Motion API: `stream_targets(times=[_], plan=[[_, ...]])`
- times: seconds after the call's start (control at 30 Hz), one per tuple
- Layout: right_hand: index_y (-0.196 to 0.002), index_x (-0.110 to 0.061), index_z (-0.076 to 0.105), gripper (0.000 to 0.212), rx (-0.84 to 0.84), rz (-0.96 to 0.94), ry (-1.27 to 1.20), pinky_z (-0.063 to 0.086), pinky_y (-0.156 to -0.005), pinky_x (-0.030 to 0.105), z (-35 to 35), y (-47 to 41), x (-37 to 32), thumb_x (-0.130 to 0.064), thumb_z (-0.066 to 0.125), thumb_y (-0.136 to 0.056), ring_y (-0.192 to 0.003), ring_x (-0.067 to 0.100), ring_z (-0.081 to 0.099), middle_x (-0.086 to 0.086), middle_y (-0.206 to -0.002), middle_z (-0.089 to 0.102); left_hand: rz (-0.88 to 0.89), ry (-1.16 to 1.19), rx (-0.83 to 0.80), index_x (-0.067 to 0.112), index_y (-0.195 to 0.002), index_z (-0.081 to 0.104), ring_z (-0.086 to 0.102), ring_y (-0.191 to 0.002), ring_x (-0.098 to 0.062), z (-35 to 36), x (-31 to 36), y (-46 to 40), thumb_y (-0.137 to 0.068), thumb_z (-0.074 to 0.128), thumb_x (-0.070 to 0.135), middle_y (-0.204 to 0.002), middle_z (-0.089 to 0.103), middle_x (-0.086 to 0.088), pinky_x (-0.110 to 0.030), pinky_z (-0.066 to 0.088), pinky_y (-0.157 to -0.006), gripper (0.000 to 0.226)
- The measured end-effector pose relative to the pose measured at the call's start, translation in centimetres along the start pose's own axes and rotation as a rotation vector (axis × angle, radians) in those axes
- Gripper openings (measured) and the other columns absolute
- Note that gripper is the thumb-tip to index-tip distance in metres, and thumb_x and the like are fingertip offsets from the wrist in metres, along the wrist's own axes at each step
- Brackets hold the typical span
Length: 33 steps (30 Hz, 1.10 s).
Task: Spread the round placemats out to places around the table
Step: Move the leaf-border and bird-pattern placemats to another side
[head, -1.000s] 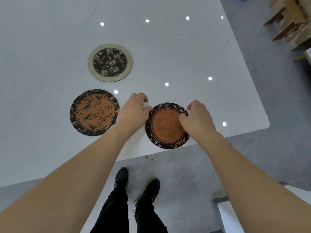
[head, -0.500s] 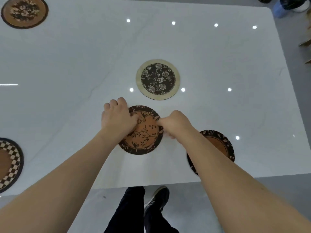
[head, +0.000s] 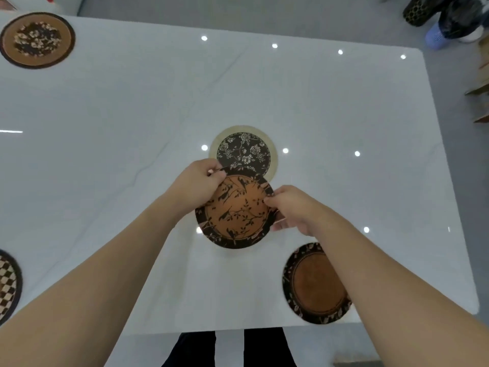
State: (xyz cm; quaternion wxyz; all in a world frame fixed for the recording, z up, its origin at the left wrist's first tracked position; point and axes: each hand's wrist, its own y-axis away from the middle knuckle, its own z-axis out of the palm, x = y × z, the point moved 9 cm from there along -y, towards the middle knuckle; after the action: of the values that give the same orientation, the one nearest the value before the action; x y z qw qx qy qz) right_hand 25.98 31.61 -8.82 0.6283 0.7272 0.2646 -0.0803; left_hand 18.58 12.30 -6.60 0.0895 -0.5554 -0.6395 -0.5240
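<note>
1. Pinching opposite edges, the left hand (head: pixel 197 185) and right hand (head: pixel 292 209) grip the bird-pattern placemat (head: pixel 235 211).
2. It is raised over the white table (head: pixel 132 128), overlapping the floral placemat (head: pixel 244 151).

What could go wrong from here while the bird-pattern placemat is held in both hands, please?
The bird-pattern placemat is pinched only at its rim by the left hand and right hand; a loose grip could let it drop onto the flowered placemat it overlaps. The right forearm passes over the brown placemat at the table edge and might nudge it off.
</note>
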Motion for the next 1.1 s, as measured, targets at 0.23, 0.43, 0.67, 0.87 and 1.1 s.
stream_targets(times=[0.23,0.43,0.67,0.87,1.1], plan=[[-0.101,-0.008,0.062,0.022,0.050,-0.045,-0.074,0.056,-0.061,0.034,-9.5,-2.8,-3.5,-0.026,0.050,-0.095,-0.078,0.024,0.064,0.010,-0.090,0.067,-0.034,0.198,0.116,0.021,-0.082,0.066,0.070,-0.075,-0.021,2.3,6.4,-4.7,-0.092,0.055,0.033,-0.084,0.074,-0.008,-0.047,0.060,-0.077,0.020],[-0.100,-0.007,0.060,0.020,0.111,-0.126,-0.092,0.059,-0.069,0.040,-15.5,-6.4,-5.4,-0.023,0.049,-0.096,-0.086,0.028,0.067,0.013,-0.097,0.067,-0.040,0.226,0.189,0.028,-0.078,0.065,0.065,-0.051,-0.002,4.4,10.6,-9.6,-0.092,0.054,0.038,-0.069,0.071,0.005,-0.014,0.046,-0.042,0.020],[-0.086,-0.018,0.055,0.017,0.241,-0.128,-0.159,0.054,-0.045,0.027,-19.9,-7.5,-4.3,-0.030,0.049,-0.097,-0.078,0.021,0.065,0.007,-0.091,0.065,0.011,0.171,0.118,0.025,-0.078,0.063,0.068,-0.067,-0.020,7.5,14.5,-12.6,-0.094,0.053,0.031,-0.079,0.072,-0.004,-0.034,0.058,-0.066,0.020],[-0.088,-0.020,0.055,0.015,0.274,-0.179,-0.175,0.053,-0.042,0.024,-21.3,-5.8,-2.7,-0.030,0.049,-0.097,-0.078,0.020,0.065,0.006,-0.093,0.064,0.020,0.114,0.082,0.021,-0.083,0.064,0.072,-0.077,-0.026,9.5,15.2,-11.5,-0.094,0.051,0.032,-0.082,0.073,-0.005,-0.044,0.060,-0.075,0.020],[-0.093,-0.016,0.055,0.015,0.275,-0.217,-0.129,0.056,-0.048,0.029,-25.2,-2.6,1.6,-0.028,0.049,-0.097,-0.081,0.024,0.067,0.010,-0.098,0.065,0.019,0.120,0.107,0.023,-0.078,0.063,0.064,-0.066,-0.022,14.6,16.6,-7.2,-0.093,0.054,0.030,-0.076,0.070,-0.002,-0.036,0.055,-0.064,0.019]])
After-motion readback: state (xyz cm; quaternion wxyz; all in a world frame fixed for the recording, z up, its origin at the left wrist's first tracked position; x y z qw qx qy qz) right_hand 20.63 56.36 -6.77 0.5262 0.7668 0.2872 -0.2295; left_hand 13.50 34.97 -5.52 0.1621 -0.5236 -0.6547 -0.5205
